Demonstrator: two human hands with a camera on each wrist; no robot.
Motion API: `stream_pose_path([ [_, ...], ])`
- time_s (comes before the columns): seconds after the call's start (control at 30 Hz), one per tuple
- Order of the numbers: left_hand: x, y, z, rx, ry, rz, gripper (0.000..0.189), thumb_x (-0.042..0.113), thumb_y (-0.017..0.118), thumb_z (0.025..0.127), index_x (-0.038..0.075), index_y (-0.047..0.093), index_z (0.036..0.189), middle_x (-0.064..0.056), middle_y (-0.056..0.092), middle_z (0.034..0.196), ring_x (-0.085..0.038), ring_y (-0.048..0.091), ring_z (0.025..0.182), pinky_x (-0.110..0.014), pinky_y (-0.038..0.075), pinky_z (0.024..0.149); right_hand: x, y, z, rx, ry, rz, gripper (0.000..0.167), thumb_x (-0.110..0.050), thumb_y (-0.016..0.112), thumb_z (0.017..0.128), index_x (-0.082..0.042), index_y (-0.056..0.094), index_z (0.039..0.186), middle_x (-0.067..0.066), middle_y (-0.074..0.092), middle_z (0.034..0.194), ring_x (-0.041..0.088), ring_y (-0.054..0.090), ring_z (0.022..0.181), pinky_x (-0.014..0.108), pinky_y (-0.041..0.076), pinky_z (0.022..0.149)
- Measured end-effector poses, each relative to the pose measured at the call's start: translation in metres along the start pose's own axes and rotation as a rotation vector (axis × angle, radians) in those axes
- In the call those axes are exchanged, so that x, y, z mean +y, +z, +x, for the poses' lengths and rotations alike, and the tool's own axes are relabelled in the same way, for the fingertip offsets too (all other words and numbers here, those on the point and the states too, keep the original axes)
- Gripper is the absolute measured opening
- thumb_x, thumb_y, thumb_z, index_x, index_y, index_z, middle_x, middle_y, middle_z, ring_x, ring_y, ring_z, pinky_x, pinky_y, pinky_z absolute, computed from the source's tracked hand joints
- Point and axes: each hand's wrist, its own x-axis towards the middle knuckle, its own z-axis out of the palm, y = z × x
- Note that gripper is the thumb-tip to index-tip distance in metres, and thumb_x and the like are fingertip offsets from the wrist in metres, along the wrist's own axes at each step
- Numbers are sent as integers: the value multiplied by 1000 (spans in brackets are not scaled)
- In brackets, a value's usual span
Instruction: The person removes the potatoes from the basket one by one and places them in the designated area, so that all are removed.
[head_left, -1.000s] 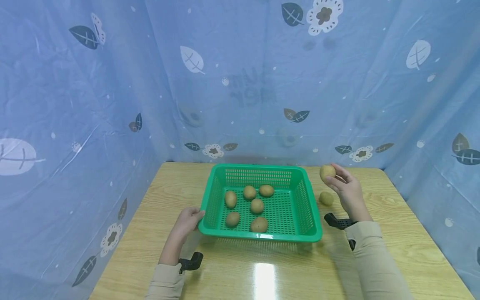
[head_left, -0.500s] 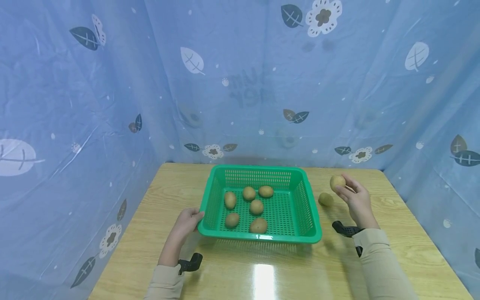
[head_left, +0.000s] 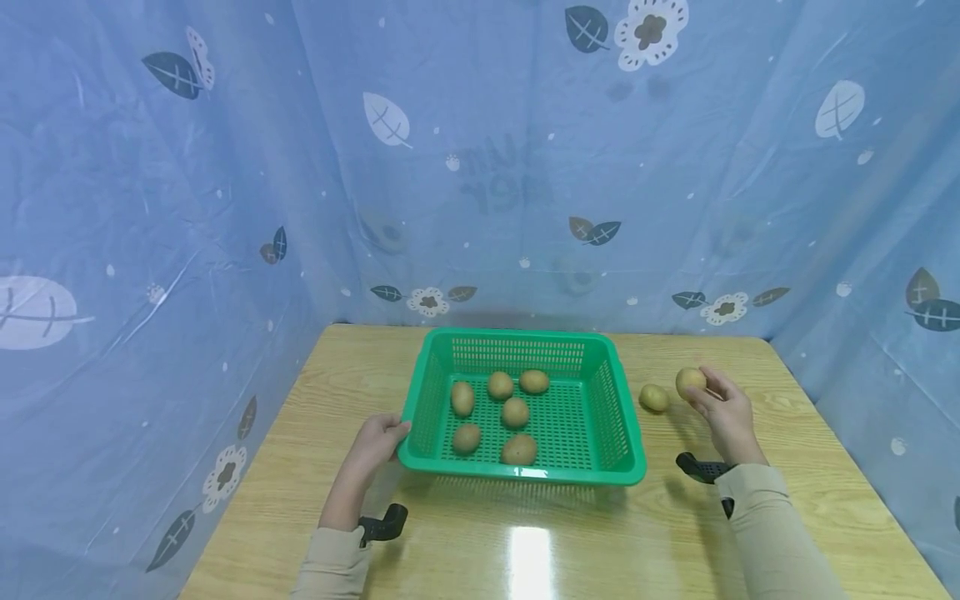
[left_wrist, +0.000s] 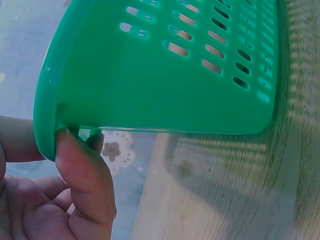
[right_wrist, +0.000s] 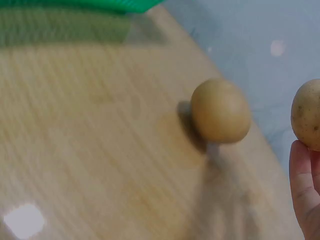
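A green plastic basket point(head_left: 525, 476) with slotted walls stands mid-table, several potatoes point(head_left: 515, 413) spread over its floor. At its front left corner my left hand point(head_left: 372, 442) pinches the rim; the left wrist view shows a finger point(left_wrist: 85, 170) against the basket wall point(left_wrist: 150, 100). My right hand point(head_left: 729, 417) holds a potato point(head_left: 691, 382) between thumb and fingers, above the table to the right of the basket. Another potato point(head_left: 654, 397) lies on the wood between that hand and the basket. In the right wrist view the held potato point(right_wrist: 307, 115) is cut off by the frame edge.
The wooden table point(head_left: 450, 542) reaches back to a blue patterned curtain point(head_left: 525, 167), which also hangs at both sides. A black wrist mount point(head_left: 384, 523) sits on the left wrist, a second black mount point(head_left: 701, 468) on the right.
My right hand has moved right and downward with the potato, away from the basket and past the potato on the table. My left hand has stayed at the rim.
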Motion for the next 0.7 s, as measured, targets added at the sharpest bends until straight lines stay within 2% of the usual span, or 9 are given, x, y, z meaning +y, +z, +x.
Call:
stream_pose_path([
  [0.27,2,-1,0,5,-9,0,28,13,46,99,-9,61,107,-13,65,86,-15,59,70,-28,49,63,18,-7,6,34,63,-123,74,-24,62,92,-2,21,149,-7,40,113,-6,53,88,12,49,79],
  [0.47,3,-1,0,3,-10,-5,28,13,46,99,-9,60,109,-14,64,90,-15,58,72,-28,49,64,25,-11,11,17,66,-201,73,-26,62,93,-2,22,149,0,39,123,-9,51,88,12,49,78],
  [0.57,2,0,0,4,-9,0,28,13,46,99,-9,60,109,-13,64,89,-15,58,71,-28,49,63,26,-12,13,9,71,-211,72,-24,61,93,-1,21,148,8,36,129,-8,48,91,12,49,81],
  [0.7,0,0,1,9,-9,1,27,13,46,99,-8,61,108,-12,64,87,-15,58,71,-28,49,63,27,-11,14,6,71,-298,68,-24,56,96,0,20,148,19,31,139,-7,43,92,13,49,82],
])
